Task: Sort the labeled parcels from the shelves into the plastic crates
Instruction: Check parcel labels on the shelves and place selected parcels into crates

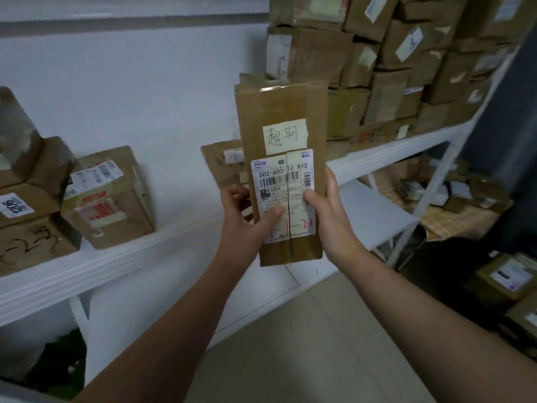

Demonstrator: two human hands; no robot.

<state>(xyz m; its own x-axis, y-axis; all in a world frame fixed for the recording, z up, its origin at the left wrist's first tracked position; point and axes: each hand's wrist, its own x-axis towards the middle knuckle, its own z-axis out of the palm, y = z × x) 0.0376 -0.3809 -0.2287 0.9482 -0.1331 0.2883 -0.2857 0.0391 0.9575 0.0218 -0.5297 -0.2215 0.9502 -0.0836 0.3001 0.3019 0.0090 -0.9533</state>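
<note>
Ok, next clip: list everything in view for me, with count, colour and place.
held parcel: one, brown cardboard, upright at centre, between both hands
shipping label: one, white, on the held parcel's lower front
handwritten note: one, pale yellow, just above the shipping label
left shelf: one, white, at left
right shelf: one, white, at right
left parcels: several, brown, on the left shelf
stacked parcels: many, brown, piled on the right shelf
lower parcels: a few, brown, bottom right
floor: beige tiles, below
left hand: grips the held parcel's left edge, thumb on the shipping label
right hand: grips its right edge, thumb on the shipping label
</note>
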